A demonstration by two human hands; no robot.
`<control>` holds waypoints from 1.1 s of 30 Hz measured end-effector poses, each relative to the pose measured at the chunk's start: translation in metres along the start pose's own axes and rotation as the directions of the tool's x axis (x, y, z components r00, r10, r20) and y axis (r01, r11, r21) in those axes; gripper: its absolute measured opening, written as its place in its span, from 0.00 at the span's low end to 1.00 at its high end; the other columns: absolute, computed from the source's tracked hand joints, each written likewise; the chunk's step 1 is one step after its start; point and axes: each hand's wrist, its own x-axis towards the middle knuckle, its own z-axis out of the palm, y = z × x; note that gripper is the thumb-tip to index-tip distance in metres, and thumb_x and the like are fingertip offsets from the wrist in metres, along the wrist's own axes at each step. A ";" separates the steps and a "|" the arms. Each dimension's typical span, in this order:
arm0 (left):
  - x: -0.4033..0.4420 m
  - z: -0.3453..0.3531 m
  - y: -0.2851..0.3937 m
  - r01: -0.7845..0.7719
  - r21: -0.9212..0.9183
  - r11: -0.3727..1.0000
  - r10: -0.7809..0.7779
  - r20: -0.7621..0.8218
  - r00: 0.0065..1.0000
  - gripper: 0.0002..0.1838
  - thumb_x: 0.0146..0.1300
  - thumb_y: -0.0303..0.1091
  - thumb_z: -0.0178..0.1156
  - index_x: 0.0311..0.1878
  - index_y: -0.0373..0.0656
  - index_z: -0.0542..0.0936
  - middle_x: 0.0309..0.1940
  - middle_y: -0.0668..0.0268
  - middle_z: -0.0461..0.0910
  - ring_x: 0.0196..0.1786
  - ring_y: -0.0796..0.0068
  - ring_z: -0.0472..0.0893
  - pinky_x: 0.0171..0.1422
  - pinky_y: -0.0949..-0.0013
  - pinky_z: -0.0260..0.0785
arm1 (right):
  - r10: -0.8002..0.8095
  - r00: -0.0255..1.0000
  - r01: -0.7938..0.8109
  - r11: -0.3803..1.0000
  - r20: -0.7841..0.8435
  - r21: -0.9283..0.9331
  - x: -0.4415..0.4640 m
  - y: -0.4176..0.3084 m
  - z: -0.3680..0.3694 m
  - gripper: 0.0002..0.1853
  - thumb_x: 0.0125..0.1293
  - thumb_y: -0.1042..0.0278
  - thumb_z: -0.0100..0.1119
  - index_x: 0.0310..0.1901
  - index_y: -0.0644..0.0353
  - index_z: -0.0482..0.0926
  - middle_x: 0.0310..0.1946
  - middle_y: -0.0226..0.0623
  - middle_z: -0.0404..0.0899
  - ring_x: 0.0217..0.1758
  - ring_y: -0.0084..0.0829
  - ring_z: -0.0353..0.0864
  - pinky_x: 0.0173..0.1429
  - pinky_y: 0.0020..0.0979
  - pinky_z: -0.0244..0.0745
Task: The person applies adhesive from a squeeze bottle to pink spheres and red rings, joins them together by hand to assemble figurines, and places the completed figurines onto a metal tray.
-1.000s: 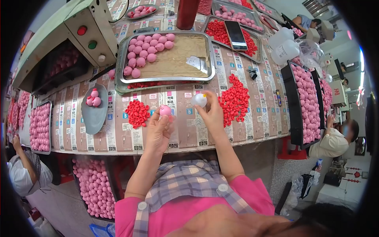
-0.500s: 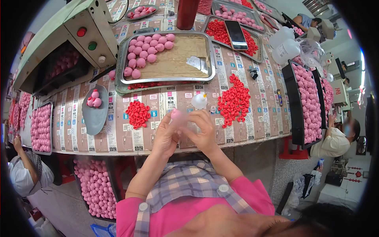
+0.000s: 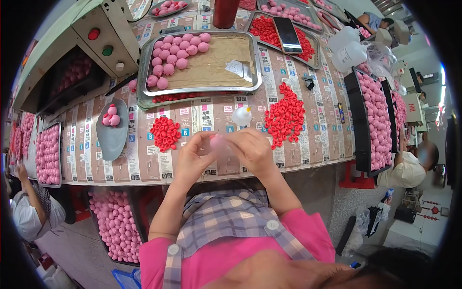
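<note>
Between both hands, near the table's front edge, is a pink ball, blurred, with a bit of red at its upper left. My left hand has its fingers closed around the ball's left side. My right hand pinches at its right side; the fingertips are smeared. Just beyond my right hand a white bottle with a yellow tip stands on the table. Small red rings lie in a left pile and a larger right pile. A grey dish at the left holds pink balls with a red piece on top.
A metal tray with pink balls lies behind the hands. A grey machine stands at the back left. A phone rests on a tray of red pieces. Black crates of pink balls stand right; co-workers sit at both sides.
My right hand has let go of the white bottle, which now stands on the table, and has moved left to the pink ball. Both hands have come together around it.
</note>
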 end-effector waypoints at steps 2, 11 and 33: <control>0.000 -0.001 0.004 0.022 0.094 0.995 -0.022 -0.004 1.000 0.20 0.49 0.23 0.65 0.46 0.34 0.71 0.35 0.64 0.77 0.35 0.82 0.77 0.39 0.81 0.71 | -0.029 0.999 0.030 0.999 0.016 -0.045 -0.001 -0.001 0.000 0.11 0.50 0.77 0.58 0.38 0.60 0.77 0.31 0.34 0.79 0.35 0.34 0.76 0.39 0.31 0.71; 0.000 0.003 0.001 -0.287 0.494 0.820 0.366 -0.068 0.928 0.20 0.44 0.28 0.68 0.42 0.35 0.75 0.31 0.63 0.78 0.31 0.75 0.79 0.36 0.75 0.70 | 0.649 0.743 -0.549 0.455 0.161 0.701 -0.023 -0.012 0.027 0.07 0.58 0.77 0.54 0.38 0.62 0.77 0.37 0.36 0.79 0.40 0.28 0.78 0.46 0.26 0.72; -0.002 -0.004 0.010 -0.443 0.697 0.565 0.623 -0.008 0.782 0.26 0.32 0.29 0.69 0.43 0.48 0.78 0.38 0.67 0.73 0.41 0.65 0.72 0.45 0.65 0.66 | 0.499 0.738 -0.524 0.001 0.454 0.851 -0.019 -0.012 0.037 0.21 0.59 0.75 0.54 0.54 0.70 0.66 0.47 0.40 0.73 0.51 0.28 0.72 0.56 0.27 0.65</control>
